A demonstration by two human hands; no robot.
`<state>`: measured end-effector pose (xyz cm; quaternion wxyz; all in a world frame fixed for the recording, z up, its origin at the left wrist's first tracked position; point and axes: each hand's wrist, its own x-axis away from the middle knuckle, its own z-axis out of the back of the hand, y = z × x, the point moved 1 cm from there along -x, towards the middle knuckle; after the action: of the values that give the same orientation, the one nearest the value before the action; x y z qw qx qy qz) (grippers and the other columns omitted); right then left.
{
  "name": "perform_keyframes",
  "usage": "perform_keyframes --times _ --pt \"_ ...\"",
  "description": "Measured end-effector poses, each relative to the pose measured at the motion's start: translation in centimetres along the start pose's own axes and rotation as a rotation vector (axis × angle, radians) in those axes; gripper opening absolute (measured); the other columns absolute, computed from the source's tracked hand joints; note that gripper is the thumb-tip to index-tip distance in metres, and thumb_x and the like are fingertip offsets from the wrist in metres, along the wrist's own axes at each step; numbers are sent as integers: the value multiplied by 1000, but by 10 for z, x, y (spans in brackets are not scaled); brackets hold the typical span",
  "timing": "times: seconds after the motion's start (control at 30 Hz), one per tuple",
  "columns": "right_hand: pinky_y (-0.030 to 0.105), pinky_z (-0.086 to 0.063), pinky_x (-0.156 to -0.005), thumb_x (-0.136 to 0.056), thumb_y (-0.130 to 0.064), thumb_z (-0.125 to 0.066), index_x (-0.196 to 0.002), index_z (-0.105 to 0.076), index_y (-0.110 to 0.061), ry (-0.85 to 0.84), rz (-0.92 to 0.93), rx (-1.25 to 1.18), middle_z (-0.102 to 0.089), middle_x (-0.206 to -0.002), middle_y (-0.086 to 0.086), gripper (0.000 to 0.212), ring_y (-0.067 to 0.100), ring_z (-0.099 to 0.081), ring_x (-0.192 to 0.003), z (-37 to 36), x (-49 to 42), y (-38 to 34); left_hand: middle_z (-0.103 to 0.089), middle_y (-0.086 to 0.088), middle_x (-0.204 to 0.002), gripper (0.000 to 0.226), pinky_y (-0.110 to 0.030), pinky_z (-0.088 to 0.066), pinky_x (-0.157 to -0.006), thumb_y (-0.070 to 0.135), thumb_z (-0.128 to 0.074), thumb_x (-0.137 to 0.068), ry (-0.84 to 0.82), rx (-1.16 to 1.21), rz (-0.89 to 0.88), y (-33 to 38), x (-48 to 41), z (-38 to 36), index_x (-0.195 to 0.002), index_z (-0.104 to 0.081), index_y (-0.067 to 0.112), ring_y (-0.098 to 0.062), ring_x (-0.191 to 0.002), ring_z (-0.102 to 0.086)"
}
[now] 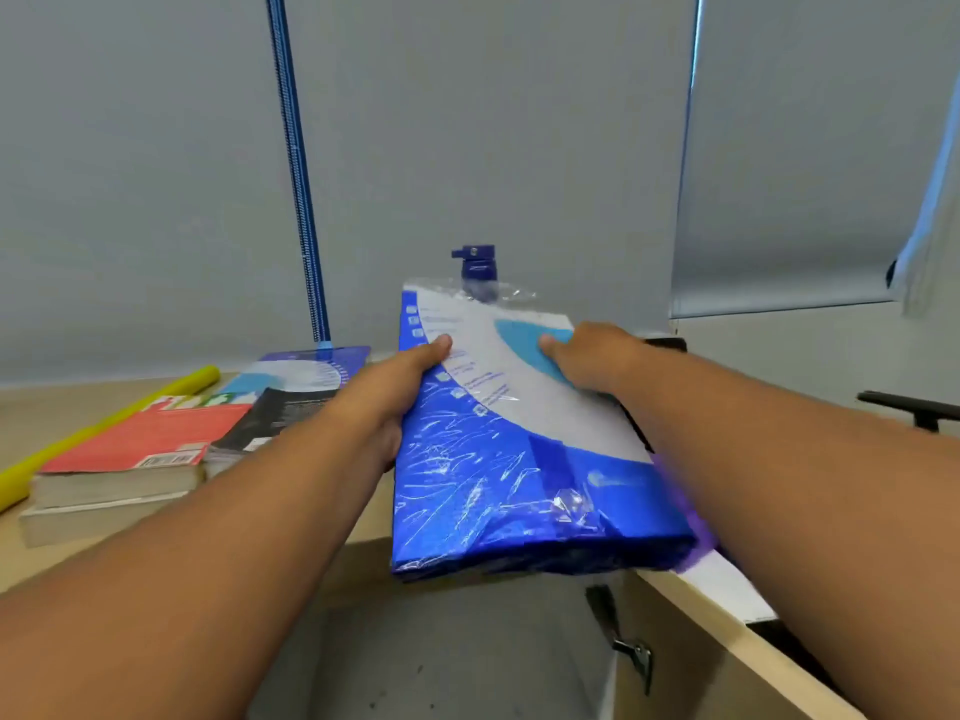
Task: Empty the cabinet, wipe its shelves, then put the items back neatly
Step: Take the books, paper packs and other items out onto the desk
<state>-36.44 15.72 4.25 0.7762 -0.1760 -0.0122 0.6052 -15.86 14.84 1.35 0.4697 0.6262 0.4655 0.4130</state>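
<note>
While the left hand point(400, 387) and right hand point(587, 356) grip the side edges of a blue-wrapped ream point(498, 470), thumbs on top, its near end juts past the worktop point(31, 407) edge, above the open cabinet point(691, 631). Books point(140, 459) and a yellow roll point(104, 423) lie at left. A spray bottle point(475, 265) stands just behind the ream.

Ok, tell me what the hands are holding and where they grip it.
Both hold the blue plastic-wrapped pack: the left hand grips its left edge, the right hand its right edge, thumbs on top.
</note>
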Motion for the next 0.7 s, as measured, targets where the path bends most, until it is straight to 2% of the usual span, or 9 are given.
perform_keyframes --times 0.13,0.2,0.27,0.37,0.43,0.57,0.63,0.7 --pt "30 -30 -109 -109 -45 -24 -148 -41 -3 -166 15 65 -40 -155 17 60 30 -40 -140 -20 -14 1 -74 -12 -68 21 -38 -56 -40 28 -61 -100 53 -51 98 -9 -31 7 -101 -66 8 -26 -50 -70" --pt "32 -26 -114 -108 -46 -24 -152 -39 -8 -181 15 100 -36 -158 12 60 28 -36 -144 -23 -30 2 -73 -11 -64 20 -34 -55 -38 27 -60 -101 65 -104 104 -9 -45 8 -99 -65 8 -24 -47 -69" --pt "36 -28 -116 -108 -45 -24 -149 -42 -10 -180 36 120 -39 -157 11 57 28 -38 -142 -26 -46 4 -71 -9 -61 21 -30 -55 -39 27 -59 -101 72 -165 95 -6 -60 8 -96 -65 8 -21 -45 -68" --pt "37 -34 -112 -108 -38 -23 -140 -50 -8 -189 65 126 -47 -149 12 51 28 -45 -134 -30 -62 2 -71 -7 -61 21 -26 -53 -40 29 -62 -99 86 -263 106 -5 -78 10 -99 -65 7 -20 -45 -67" --pt "35 -32 -111 -109 -38 -26 -144 -48 -9 -178 49 108 -46 -150 12 51 28 -44 -137 -31 -69 1 -71 -8 -62 22 -26 -52 -40 30 -63 -99 92 -299 117 -4 -89 12 -98 -64 8 -21 -45 -67" --pt "32 -39 -98 -107 -41 -33 -136 -54 -8 -136 52 137 -55 -140 13 49 30 -52 -126 -31 -78 -1 -69 -10 -82 28 -30 -51 -53 32 -61 -100 119 -390 93 -2 -103 13 -113 -62 7 -23 -62 -65" --pt "32 -41 -93 -105 -45 -38 -137 -52 -8 -120 18 134 -56 -138 13 50 31 -54 -122 -26 -72 -2 -69 -11 -80 26 -31 -53 -48 28 -58 -101 109 -362 97 -4 -103 16 -116 -61 7 -24 -59 -68" --pt "35 -39 -97 -106 -48 -35 -142 -48 -9 -174 -3 194 -51 -145 12 55 31 -52 -123 -19 -63 -3 -74 -12 -79 24 -35 -57 -46 25 -60 -99 70 -317 133 -11 -92 21 -114 -64 7 -26 -58 -72"
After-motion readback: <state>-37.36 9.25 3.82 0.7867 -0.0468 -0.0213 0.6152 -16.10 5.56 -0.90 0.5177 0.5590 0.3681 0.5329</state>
